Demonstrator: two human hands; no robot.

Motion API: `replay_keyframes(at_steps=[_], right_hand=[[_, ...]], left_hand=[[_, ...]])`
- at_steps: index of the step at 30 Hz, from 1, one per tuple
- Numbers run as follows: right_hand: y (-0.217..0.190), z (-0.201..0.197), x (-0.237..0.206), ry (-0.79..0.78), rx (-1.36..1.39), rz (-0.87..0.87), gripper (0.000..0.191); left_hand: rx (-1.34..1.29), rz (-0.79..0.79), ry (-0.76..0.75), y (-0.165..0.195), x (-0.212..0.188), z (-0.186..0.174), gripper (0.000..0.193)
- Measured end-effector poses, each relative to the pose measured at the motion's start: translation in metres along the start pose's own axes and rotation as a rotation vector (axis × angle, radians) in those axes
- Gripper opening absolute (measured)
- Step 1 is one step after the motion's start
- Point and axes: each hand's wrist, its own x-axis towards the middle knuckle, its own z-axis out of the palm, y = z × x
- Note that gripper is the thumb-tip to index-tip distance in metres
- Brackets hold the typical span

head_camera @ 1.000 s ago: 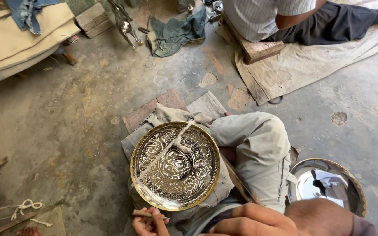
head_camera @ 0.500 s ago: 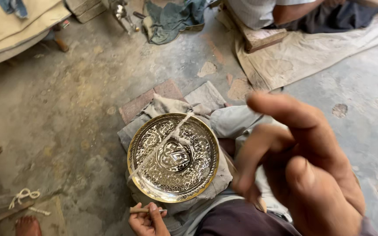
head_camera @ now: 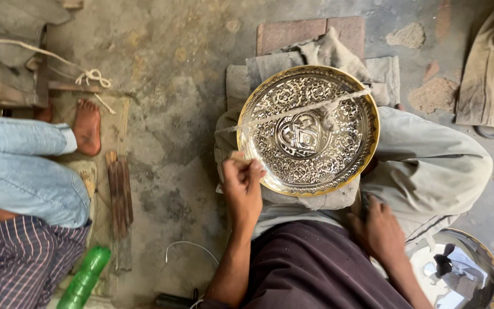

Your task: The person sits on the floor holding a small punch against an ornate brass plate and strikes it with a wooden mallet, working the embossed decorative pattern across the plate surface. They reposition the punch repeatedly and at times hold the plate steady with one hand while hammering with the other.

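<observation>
Far left of the engraved brass plate, another person sits in jeans with a bare foot on the concrete floor, a knotted rope beyond it and a green plastic bottle lower down. Nearer the plate lies a bundle of wooden sticks. At the plate's lower-left rim the left hand is closed, pinching a thin tool whose tip I cannot make out. The plate rests tilted on a cloth-covered knee, a string stretched across its face. Below and right of the plate the right hand lies flat and open on the thigh, holding nothing. Further right sits a shiny metal bowl. Work at the rim likely goes best with the plate kept steady against the knee
</observation>
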Motion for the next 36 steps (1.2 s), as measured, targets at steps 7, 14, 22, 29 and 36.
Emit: replay_keyframes(at_steps=[7, 14, 22, 29, 36], right_hand=[[0.019, 0.013, 0.015, -0.075, -0.039, -0.108, 0.09], [0.071, -0.079, -0.008, 0.045, 0.332, -0.001, 0.082], [-0.042, -0.147, 0.04, 0.389, 0.312, -0.438, 0.065], [-0.18, -0.178, 0.068, 0.518, -0.451, -0.911, 0.04], [-0.214, -0.197, 0.063, 0.414, -0.894, -0.873, 0.054]], left_hand=[[0.088, 0.09, -0.01, -0.016, 0.024, 0.031, 0.025], [0.113, 0.079, -0.045, -0.031, 0.046, 0.044, 0.022], [0.169, 0.134, -0.051, -0.034, 0.051, 0.039, 0.019], [0.247, 0.163, -0.047, -0.035, 0.051, 0.039, 0.017], [0.347, 0.201, -0.036, -0.044, 0.052, 0.035, 0.016]])
